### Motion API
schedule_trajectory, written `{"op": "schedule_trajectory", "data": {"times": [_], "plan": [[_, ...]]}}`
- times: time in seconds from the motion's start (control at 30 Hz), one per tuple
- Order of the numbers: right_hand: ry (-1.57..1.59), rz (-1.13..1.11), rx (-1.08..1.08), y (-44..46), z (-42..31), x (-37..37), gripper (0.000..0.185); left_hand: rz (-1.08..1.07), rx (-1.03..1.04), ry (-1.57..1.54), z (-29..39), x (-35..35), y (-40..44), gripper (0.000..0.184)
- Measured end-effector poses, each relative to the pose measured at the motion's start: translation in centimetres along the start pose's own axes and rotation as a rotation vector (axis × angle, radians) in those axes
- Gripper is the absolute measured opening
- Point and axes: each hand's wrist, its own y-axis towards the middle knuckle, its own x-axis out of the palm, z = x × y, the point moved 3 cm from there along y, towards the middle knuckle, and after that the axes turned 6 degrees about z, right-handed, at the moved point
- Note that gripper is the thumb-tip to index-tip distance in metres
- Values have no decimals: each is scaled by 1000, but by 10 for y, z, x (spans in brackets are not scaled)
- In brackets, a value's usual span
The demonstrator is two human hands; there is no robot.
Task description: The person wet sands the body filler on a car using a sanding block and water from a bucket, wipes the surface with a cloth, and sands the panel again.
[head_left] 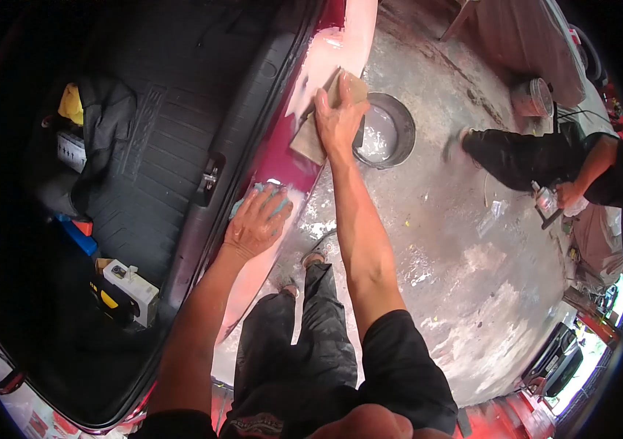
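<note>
My right hand [338, 123] presses a tan piece of sandpaper [307, 143] against the rear bumper [282, 157] of a car, thumb and fingers spread around it. The bumper is dark red with wet, pale pink sanded patches. Lower on the same bumper, my left hand [256, 223] lies over a blue-green cloth [237, 208], which shows at both sides of the fingers. Just right of the bumper, a black bucket [405, 132] of cloudy water stands on the floor, partly behind my right hand.
The open car trunk [165, 150] on the left holds a dark bag [106, 110] and a white-and-black box [130, 285]. Over the wet concrete floor [458, 293], another person [523, 157] holds a bottle at the right. A pail [532, 99] stands behind.
</note>
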Motion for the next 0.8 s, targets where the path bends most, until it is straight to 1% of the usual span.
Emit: {"op": "schedule_trajectory", "data": {"times": [0.1, 0.13, 0.2, 0.3, 0.33, 0.4, 0.47, 0.5, 0.53, 0.6, 0.7, 0.73, 0.8], "plan": [[-2, 42, 8, -55, 28, -21, 74, 15, 9, -8, 0, -1, 3, 44], [12, 120, -69, -74, 37, -23, 72, 10, 4, -12, 0, -2, 3, 44], [-27, 65, -15, -64, 28, -25, 72, 2, 4, -13, 0, 1, 1, 44], [-66, 17, -83, 3, 10, -1, 73, 11, 13, -13, -2, 4, 0, 44], [-95, -7, 6, 19, -7, 1, 73, 13, 10, -19, -1, 3, 1, 44], [-17, 11, -23, 13, 3, 2, 74, 3, 2, -28, -1, -2, -1, 44], [9, 32, -86, -34, 25, -16, 74, -6, -6, -43, -1, 0, 1, 45], [-12, 53, -151, -60, 38, -23, 74, -1, -6, -47, -2, 1, 2, 45], [-39, 75, -146, -77, 45, -27, 73, 6, -11, -50, -3, 4, 0, 45], [-100, 61, -61, -61, 31, -22, 73, 8, -16, -44, -3, 8, -2, 45], [-99, 27, -47, 15, 5, 7, 73, 3, -12, -25, -2, 6, -1, 45], [-101, -18, 48, 26, -11, 6, 72, 0, -18, -33, -3, 7, -1, 44], [-9, -6, -32, 7, 1, -1, 71, -11, -25, -51, -1, 0, 2, 43]]}}
